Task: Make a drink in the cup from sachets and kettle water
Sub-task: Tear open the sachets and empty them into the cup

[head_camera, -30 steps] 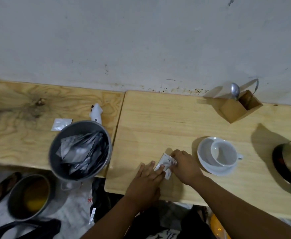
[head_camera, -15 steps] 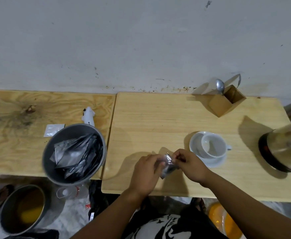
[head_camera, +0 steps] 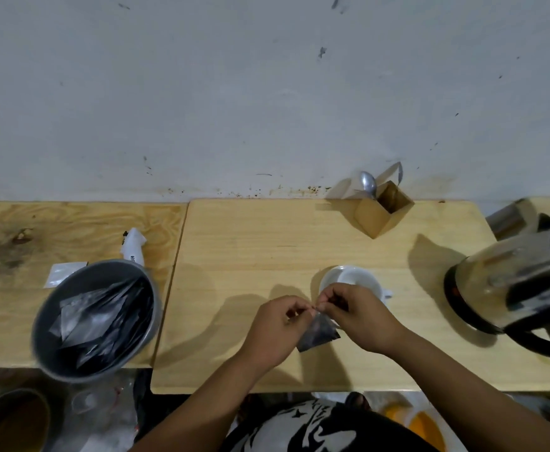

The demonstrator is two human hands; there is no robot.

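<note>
Cup (head_camera: 360,278) on saucer, kettle (head_camera: 508,288) right, sachet bin (head_camera: 97,318) prob. left.

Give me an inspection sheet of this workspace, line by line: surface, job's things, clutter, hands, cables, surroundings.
Surface: two wooden tabletops side by side against a wall, with a narrow gap between them.
Job's things: white cup on a saucer, partly behind the right hand; kettle at the right edge; sachet held up over the table.
Clutter: grey bin holding used wrappers; flat packet and white tube behind it; wooden box with a spoon.
Hands: left hand and right hand both pinch the sachet's top corner.
Cables: nothing seen.
Surroundings: stained grey wall; a pot on the floor.
</note>
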